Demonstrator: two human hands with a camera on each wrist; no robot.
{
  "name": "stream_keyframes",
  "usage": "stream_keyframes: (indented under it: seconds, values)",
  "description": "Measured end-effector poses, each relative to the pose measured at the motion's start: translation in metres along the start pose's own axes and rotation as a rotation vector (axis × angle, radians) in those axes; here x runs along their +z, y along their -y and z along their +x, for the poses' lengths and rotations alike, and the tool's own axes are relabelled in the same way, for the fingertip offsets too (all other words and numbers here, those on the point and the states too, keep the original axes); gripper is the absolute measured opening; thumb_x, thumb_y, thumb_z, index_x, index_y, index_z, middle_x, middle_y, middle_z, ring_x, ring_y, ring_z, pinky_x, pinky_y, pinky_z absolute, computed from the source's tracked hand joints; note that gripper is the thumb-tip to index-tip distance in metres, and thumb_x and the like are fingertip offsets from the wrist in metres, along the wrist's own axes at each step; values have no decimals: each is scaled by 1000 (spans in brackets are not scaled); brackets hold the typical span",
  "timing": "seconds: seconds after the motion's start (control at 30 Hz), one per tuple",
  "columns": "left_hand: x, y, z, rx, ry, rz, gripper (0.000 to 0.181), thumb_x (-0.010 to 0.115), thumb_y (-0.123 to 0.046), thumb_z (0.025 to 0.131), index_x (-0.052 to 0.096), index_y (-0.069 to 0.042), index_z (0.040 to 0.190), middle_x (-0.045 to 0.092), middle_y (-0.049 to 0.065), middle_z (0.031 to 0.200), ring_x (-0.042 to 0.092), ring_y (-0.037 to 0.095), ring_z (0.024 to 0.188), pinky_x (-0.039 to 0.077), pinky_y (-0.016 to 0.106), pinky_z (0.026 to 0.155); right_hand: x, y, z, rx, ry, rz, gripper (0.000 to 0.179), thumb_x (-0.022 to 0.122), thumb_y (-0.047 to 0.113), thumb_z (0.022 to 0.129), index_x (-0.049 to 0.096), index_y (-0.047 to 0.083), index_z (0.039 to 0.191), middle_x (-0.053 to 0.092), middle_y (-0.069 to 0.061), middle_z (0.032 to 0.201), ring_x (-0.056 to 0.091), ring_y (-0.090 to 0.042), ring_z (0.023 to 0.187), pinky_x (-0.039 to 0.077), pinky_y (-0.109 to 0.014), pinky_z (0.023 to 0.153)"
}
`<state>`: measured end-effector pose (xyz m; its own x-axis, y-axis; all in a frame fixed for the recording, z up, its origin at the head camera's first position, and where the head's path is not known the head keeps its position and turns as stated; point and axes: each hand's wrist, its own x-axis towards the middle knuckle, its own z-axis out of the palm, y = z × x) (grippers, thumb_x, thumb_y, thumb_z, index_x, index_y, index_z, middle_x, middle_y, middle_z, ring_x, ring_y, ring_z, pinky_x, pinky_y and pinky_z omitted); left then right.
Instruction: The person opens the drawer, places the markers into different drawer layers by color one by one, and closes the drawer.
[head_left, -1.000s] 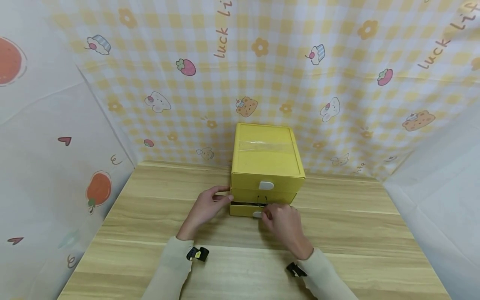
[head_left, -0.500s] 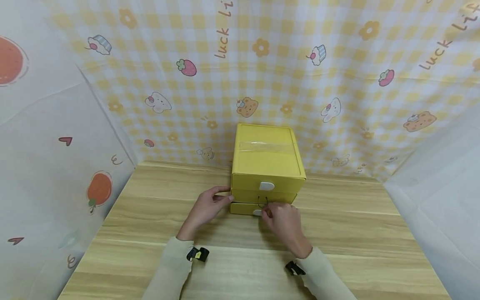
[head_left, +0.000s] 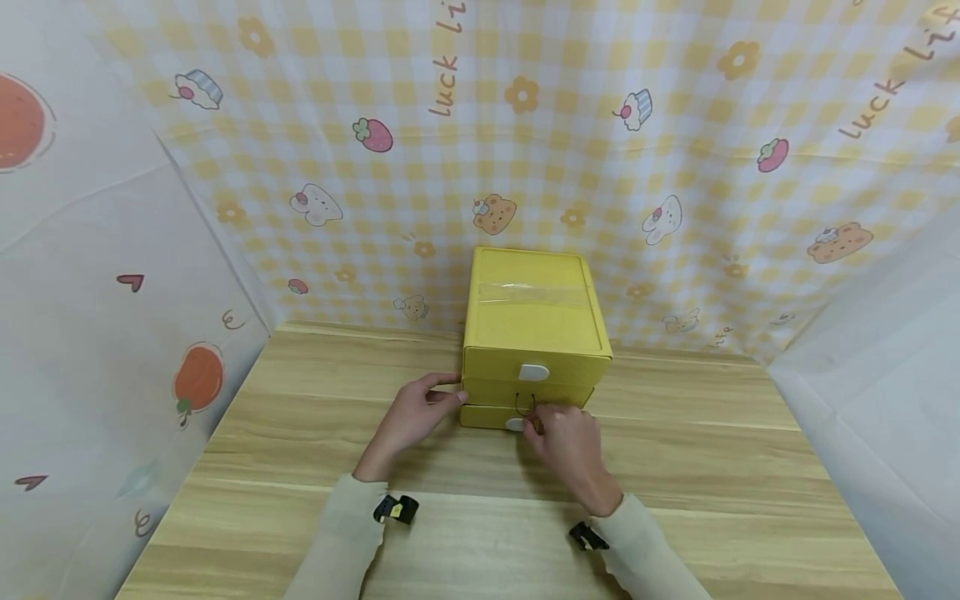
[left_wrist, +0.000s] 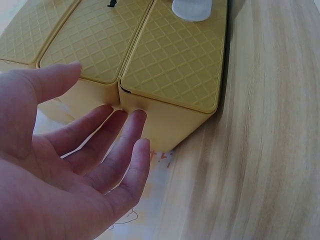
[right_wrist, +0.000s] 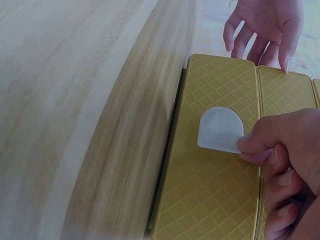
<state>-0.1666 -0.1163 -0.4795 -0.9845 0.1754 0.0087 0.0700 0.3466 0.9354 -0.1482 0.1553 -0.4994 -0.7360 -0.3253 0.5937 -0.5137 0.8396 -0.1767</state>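
Note:
A yellow drawer box (head_left: pixel 528 312) with three stacked drawers stands against the back curtain. My left hand (head_left: pixel 412 412) rests on the box's left side; in the left wrist view its relaxed fingers (left_wrist: pixel 131 127) touch the side wall near the seam between the two lower drawers. At the front, my right hand (head_left: pixel 572 442) pinches the edge of the white tab (right_wrist: pixel 220 130) on the bottom drawer (head_left: pixel 483 416) between thumb and index finger. That drawer's front lies about level with the one above. The drawers' insides are hidden.
The middle drawer carries a thin dark cord loop (head_left: pixel 517 402), and the top drawer has another white tab (head_left: pixel 534 372). Clear tape (head_left: pixel 532 292) crosses the box top. A wood-grain table (head_left: pixel 697 467) spreads around, bounded by a checked curtain (head_left: pixel 420 183) behind.
The bottom drawer has slid inward under my right hand, and the dark gap above its front has disappeared. My left hand has stayed on the box's side.

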Motion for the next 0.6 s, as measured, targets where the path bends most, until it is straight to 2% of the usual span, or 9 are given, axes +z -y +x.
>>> stream_keyframes:
  seconds: [0.13, 0.4, 0.6]
  values:
    - [0, 0, -1, -1, -1, 2, 46, 76, -28, 106, 70, -3, 144, 78, 15, 127, 77, 31, 115, 62, 50, 92, 1, 0, 0, -12, -9, 4, 48, 90, 1, 79, 49, 20, 59, 60, 4, 61, 47, -8, 48, 42, -29, 39]
    - [0, 2, -2, 5, 9, 2, 47, 76, -28, 106, 69, -2, 145, 73, 19, 138, 75, 33, 119, 62, 52, 95, 1, 1, 0, -12, -9, -1, 43, 90, 1, 79, 55, 19, 60, 65, 4, 64, 51, -10, 46, 43, -29, 39]
    - [-1, 2, -2, 2, 14, 19, 48, 76, -30, 106, 70, -3, 145, 72, 17, 139, 75, 33, 119, 62, 51, 94, -6, -2, -1, -10, 17, 10, 22, 90, 5, 82, 74, 14, 70, 65, 7, 63, 50, -8, 50, 45, -29, 43]
